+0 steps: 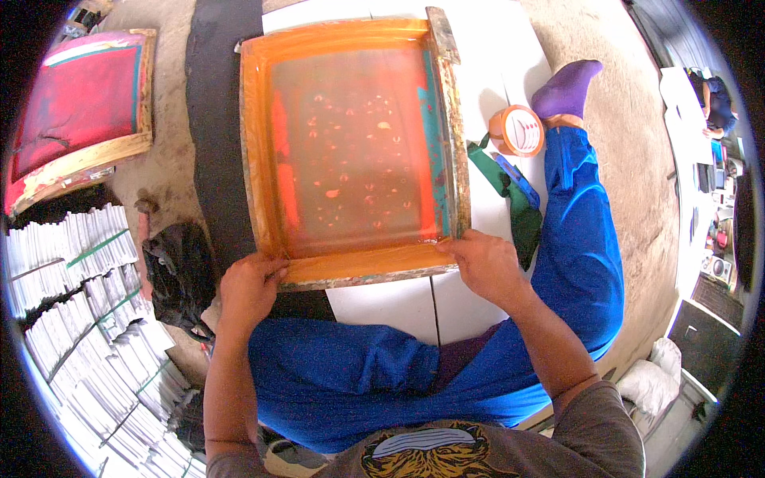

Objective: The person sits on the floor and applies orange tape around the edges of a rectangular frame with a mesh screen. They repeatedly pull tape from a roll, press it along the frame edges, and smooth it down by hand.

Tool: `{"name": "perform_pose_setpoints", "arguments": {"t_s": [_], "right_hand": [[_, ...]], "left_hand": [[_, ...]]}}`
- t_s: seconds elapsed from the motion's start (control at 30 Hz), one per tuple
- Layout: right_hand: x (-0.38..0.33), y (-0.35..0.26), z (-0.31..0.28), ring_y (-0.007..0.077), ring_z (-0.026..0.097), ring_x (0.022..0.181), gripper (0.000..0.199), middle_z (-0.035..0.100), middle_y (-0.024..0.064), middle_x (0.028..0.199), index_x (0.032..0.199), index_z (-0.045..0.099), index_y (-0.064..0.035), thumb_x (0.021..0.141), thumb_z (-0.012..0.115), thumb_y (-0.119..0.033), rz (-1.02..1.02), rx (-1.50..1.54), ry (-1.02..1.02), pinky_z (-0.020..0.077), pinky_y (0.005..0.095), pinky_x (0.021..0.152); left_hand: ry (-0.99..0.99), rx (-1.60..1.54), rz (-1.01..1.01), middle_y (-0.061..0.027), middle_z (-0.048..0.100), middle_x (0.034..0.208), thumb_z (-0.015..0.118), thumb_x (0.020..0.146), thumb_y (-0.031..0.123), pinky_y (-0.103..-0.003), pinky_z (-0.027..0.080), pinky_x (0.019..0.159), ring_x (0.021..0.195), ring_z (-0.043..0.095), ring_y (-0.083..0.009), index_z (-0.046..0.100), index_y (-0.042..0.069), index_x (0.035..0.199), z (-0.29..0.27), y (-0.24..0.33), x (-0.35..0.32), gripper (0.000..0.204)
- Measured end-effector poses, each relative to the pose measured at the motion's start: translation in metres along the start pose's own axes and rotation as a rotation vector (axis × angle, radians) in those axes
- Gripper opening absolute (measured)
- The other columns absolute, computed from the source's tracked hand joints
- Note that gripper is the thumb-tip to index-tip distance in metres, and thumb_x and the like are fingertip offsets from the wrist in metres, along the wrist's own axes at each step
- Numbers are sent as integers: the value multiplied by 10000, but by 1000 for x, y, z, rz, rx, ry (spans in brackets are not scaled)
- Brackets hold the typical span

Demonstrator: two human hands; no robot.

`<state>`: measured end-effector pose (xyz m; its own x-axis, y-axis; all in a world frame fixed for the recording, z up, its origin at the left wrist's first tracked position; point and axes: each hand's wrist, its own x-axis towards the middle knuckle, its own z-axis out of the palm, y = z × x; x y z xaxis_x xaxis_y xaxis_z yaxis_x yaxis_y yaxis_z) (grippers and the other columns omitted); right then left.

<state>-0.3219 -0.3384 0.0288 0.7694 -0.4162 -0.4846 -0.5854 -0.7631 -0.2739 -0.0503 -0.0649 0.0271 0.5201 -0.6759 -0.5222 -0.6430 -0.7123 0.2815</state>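
A wooden screen-printing frame (358, 268) lies in front of me, its orange-stained bars around a mesh with small pale printed marks and red and teal edges. My left hand (252, 287) is closed on its near left corner, thumb on top. At the near right corner, my right hand (488, 267) grips the bar with its fingers closed. White sheets or boards (390, 315) show beneath the frame. To its right stands an orange tub (522, 131) with a white label or lid. Beside that lie a dark green strip (524, 227) and a slim blue tool (518, 179).
A second frame with red mesh (80, 99) rests at the far left. Below it stand bundled stacks of white paper (103, 319) and a crumpled black bag (179, 275). My leg in blue trousers (578, 239) borders the right side. Another person (715, 103) is at the far right.
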Motion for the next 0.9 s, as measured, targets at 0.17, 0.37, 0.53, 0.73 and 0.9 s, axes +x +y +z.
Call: {"name": "perform_pose_setpoints", "arguments": {"t_s": [0.17, 0.37, 0.53, 0.73, 0.9], "right_hand": [[0, 1, 3, 331, 686, 790, 249, 657, 98, 860, 1091, 777, -209, 894, 639, -146, 1, 2, -30, 557, 477, 716], [1, -4, -2, 321, 687, 773, 282, 641, 94, 840, 1087, 781, -213, 878, 612, -128, -15, -48, -39, 557, 472, 707], [2, -4, -1, 317, 688, 785, 315, 632, 93, 841, 1088, 782, -216, 868, 586, -106, -19, -87, -100, 555, 464, 706], [5, -3, 5, 308, 689, 865, 332, 629, 107, 885, 1106, 780, -215, 874, 574, -96, 8, -122, -187, 547, 460, 748], [5, -8, -1, 312, 690, 884, 347, 622, 121, 903, 1128, 773, -218, 872, 576, -93, 2, -117, -206, 543, 461, 748]], "left_hand": [[-14, 33, 34, -119, 686, 896, 693, 896, 229, -456, 546, 792, 885, 685, -335, 801, 178, 1038, 1, 0, -1, 186], [-67, 107, -7, -125, 682, 912, 688, 899, 235, -460, 545, 799, 898, 684, -339, 797, 182, 1058, -3, 8, 0, 200], [-73, 65, -29, -128, 680, 925, 678, 906, 236, -467, 546, 808, 910, 685, -345, 797, 186, 1063, -5, 10, -1, 203], [-120, 81, -37, -132, 681, 939, 678, 911, 247, -473, 547, 801, 920, 685, -351, 798, 192, 1060, -4, 7, 1, 198], [-134, 76, -32, -141, 682, 945, 678, 914, 251, -473, 547, 805, 926, 685, -354, 798, 185, 1054, -6, 7, 3, 196]]}}
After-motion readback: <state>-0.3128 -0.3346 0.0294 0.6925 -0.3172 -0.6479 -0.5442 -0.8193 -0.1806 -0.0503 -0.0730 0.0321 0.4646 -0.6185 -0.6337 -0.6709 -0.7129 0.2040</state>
